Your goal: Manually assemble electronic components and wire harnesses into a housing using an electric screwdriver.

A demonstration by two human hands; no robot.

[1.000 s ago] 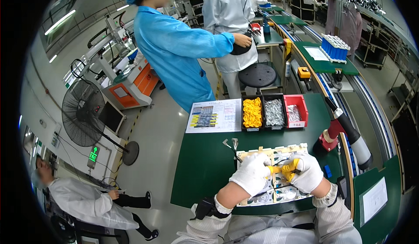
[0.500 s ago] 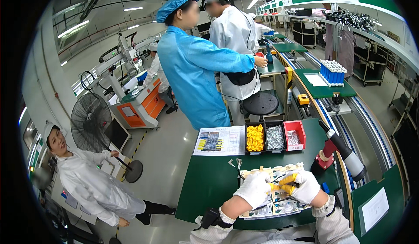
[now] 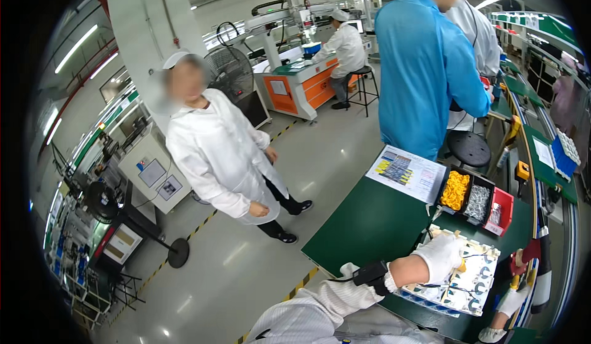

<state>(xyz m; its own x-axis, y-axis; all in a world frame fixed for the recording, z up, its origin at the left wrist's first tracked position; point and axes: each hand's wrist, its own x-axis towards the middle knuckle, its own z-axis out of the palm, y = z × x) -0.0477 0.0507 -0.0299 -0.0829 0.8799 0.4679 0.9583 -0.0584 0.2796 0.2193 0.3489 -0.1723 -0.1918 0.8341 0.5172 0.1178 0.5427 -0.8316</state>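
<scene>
My left hand (image 3: 440, 259), in a white glove with yellow fingertips, rests on a cream-and-white module (image 3: 477, 276) with blue along its near edge. Its fingers are bent and closed near the middle of the module, and whatever they pinch is hidden. A thin black wire (image 3: 487, 253) runs out beside them. Off the module's right side, my right hand (image 3: 512, 300) has its yellow fingertips raised and apart. They are close to a red tool stand (image 3: 520, 256) and a black-and-grey cylindrical tool (image 3: 542, 276), with no held thing visible.
Beyond the module stand bins of yellow parts (image 3: 455, 189), metal screws (image 3: 478, 201) and a red bin (image 3: 500, 212). A printed sheet (image 3: 406, 170) lies on the green table (image 3: 351, 236). A person in white (image 3: 215, 153) stands left; another in blue (image 3: 412, 67) stands ahead.
My right hand has left the module and moved right toward the tool. The left hand stays on the module. The view has turned left, and the person in white appears nearer.
</scene>
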